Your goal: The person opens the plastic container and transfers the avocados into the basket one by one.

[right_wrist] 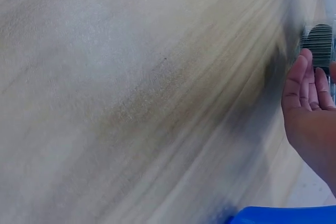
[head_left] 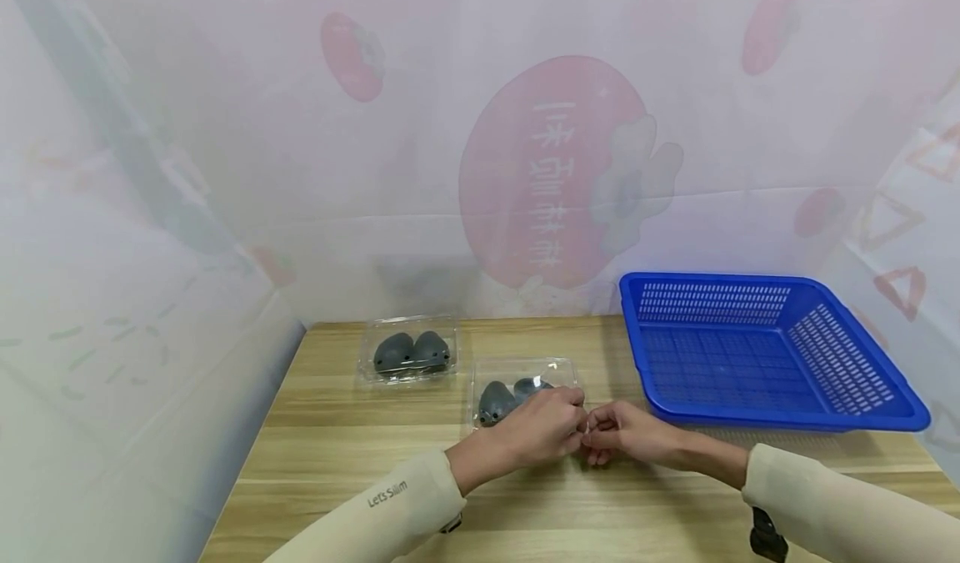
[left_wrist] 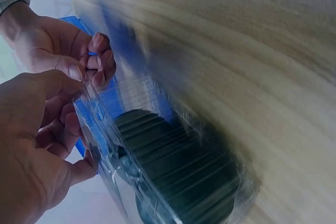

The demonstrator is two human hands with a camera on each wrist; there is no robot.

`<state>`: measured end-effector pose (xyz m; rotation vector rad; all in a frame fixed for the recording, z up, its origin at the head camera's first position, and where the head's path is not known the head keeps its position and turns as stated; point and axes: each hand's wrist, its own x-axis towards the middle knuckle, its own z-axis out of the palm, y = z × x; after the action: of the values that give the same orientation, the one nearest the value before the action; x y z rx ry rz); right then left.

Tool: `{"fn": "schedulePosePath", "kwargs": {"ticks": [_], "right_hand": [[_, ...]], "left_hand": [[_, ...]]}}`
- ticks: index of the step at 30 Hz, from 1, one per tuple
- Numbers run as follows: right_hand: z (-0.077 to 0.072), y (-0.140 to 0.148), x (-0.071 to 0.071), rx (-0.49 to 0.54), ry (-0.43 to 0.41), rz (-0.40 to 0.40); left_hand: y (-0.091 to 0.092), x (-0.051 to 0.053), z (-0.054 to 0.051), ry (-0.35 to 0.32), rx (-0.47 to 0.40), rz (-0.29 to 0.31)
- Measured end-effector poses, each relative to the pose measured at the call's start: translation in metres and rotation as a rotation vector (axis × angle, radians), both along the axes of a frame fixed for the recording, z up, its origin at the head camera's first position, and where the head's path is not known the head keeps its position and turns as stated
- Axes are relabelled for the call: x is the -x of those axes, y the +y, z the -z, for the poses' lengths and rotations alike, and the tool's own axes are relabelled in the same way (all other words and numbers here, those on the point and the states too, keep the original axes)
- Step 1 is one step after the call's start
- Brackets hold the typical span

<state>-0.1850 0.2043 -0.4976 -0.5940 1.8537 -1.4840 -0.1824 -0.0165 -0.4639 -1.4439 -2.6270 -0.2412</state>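
– Wood-grain tabletop (head_left: 337,454), pale backdrop (head_left: 405,171) behind; what's near the blue basket (head_left: 750,417)?

– Left of the basket, a clear box (head_left: 558,369) with two dark rounded pieces (head_left: 496,402); farther left of it, a second box (head_left: 371,338) with two more

– And the hands?

– Left hand (head_left: 536,421) grips the clear box's edge; right hand (head_left: 630,434) has curled fingers by that corner, whether pinching it I can't tell

– Any writing?

– “Let's Slim” on the left sleeve (head_left: 375,513); white characters on the backdrop's red fruit (head_left: 510,171), which I can't read
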Motion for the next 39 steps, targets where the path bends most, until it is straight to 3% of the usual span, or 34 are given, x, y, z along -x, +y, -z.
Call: {"fn": "schedulePosePath", "kwargs": {"ticks": [7,12,17,25,30,39], "right_hand": [[0.0056,-0.0005,-0.0011,0.102,-0.141,0.033],[0.0084,-0.0012,-0.0023,0.189,-0.266,0.058],[0.0073,-0.0034,-0.0033,0.216,-0.332,0.087],[0.0064,-0.0057,-0.0076,0.220,-0.379,0.138],[0.0077,-0.0040,-0.0095,0.228,-0.358,0.141],[0.0053,-0.0033,-0.0078,0.226,-0.356,0.109]], "left_hand": [[0.0003,-0.0001,0.0004,-0.062,-0.035,-0.024],[0.0003,0.0005,0.0006,-0.071,-0.051,-0.018],[-0.0001,0.0008,0.0008,-0.080,-0.058,-0.031],[0.0017,-0.0003,0.0034,-0.119,-0.070,-0.051],[0.0033,-0.0002,0.0032,-0.136,-0.085,-0.059],[0.0025,-0.0046,0.0016,-0.063,-0.094,-0.046]]}}
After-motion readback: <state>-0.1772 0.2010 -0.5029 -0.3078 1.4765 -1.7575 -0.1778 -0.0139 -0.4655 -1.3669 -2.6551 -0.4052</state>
